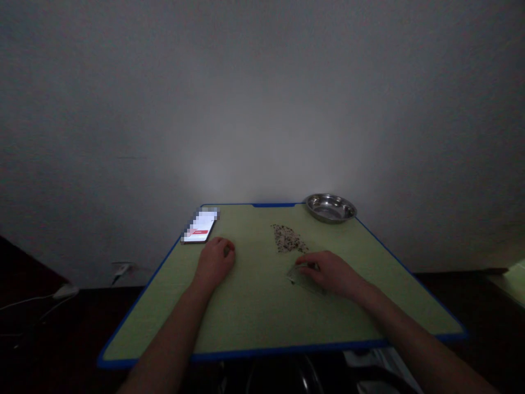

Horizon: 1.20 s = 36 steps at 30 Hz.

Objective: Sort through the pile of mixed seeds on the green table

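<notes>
My right hand (330, 269) is closed, thumb and fingers pinching a clear plastic bag (301, 278) low over the right half of the table. A small dark speck shows near the bag's lower left corner. Just beyond these fingers lies a patch of small dark and pale pieces (287, 239), spread flat; they look like seeds or beans, too small to name surely. My left hand (215, 260) rests on the left side of the table with fingers loosely curled in, and no item shows in its grip. It is nearest to a lit phone (200, 225).
A shiny metal bowl (330, 208) stands at the far right corner. The green tabletop (250, 306) has a blue edge and reaches close to a grey wall (262, 109). Cables and a white plug (123, 268) are at the wall on the left.
</notes>
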Each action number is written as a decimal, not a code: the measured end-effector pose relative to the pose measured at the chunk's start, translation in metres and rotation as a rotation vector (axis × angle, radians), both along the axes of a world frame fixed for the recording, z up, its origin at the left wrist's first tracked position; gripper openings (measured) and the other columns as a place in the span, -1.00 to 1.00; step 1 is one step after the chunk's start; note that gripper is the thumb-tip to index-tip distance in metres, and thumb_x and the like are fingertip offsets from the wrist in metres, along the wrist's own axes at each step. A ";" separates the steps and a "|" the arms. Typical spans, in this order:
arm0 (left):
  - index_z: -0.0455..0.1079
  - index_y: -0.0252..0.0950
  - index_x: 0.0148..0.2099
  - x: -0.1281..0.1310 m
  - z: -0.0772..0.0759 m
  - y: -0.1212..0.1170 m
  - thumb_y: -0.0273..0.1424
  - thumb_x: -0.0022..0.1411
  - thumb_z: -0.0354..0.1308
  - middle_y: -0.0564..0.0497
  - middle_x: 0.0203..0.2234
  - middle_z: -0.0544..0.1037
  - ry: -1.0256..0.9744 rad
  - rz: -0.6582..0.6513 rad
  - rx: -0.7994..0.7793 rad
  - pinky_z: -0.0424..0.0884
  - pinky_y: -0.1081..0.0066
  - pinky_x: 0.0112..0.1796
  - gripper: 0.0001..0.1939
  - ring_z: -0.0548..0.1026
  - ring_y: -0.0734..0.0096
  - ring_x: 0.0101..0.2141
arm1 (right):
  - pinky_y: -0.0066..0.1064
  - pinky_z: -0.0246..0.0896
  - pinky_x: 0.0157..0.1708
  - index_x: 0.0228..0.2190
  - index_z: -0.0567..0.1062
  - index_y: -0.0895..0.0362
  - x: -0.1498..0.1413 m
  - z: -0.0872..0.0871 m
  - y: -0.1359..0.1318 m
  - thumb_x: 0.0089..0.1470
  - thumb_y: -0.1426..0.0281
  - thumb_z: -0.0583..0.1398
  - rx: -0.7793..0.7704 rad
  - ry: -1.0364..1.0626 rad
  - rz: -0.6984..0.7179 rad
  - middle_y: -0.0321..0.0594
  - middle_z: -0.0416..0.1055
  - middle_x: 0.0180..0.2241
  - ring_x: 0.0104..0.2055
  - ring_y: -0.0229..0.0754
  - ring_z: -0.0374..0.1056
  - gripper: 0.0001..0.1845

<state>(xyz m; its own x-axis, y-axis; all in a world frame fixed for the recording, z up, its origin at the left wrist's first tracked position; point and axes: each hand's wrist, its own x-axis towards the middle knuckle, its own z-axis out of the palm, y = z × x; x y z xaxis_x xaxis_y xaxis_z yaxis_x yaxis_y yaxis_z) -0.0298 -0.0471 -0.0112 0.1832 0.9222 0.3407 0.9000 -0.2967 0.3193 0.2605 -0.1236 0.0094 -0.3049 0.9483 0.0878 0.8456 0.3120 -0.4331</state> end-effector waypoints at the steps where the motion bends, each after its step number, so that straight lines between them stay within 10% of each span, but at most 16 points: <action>1: 0.42 -0.33 -0.31 0.000 0.000 0.000 -0.45 0.08 -0.04 -0.10 -0.31 0.45 -0.004 0.000 0.004 0.30 0.31 -0.12 -0.79 0.40 0.30 -0.21 | -0.34 0.23 -0.23 -0.17 0.55 0.03 -0.003 0.002 0.001 0.08 0.34 0.12 0.000 -0.011 0.025 -0.21 0.54 -0.21 -0.23 -0.12 0.44 -0.71; 12: 0.43 -0.31 -0.32 0.001 0.000 0.000 -0.44 0.06 -0.04 -0.09 -0.31 0.46 0.000 0.001 0.012 0.31 0.31 -0.11 -0.78 0.40 0.29 -0.21 | -0.45 0.18 -0.21 -0.16 0.54 -0.01 -0.034 0.014 -0.017 0.11 0.33 0.15 -0.076 -0.010 0.411 -0.27 0.55 -0.25 -0.23 -0.20 0.42 -0.74; 36: 0.43 -0.31 -0.31 0.002 0.000 -0.001 -0.44 0.08 -0.03 -0.09 -0.31 0.45 0.004 0.008 0.007 0.30 0.32 -0.12 -0.78 0.39 0.29 -0.21 | -0.48 0.18 -0.27 -0.23 0.57 0.01 -0.041 0.015 -0.038 0.11 0.35 0.14 -0.204 0.098 0.473 -0.29 0.56 -0.32 -0.30 -0.24 0.42 -0.78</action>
<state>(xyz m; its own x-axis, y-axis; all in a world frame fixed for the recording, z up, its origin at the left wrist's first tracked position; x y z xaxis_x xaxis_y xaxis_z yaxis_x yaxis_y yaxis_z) -0.0280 -0.0481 -0.0109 0.1773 0.9213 0.3461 0.9034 -0.2919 0.3142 0.2191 -0.1618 0.0247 -0.7038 0.7096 -0.0343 0.5850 0.5514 -0.5948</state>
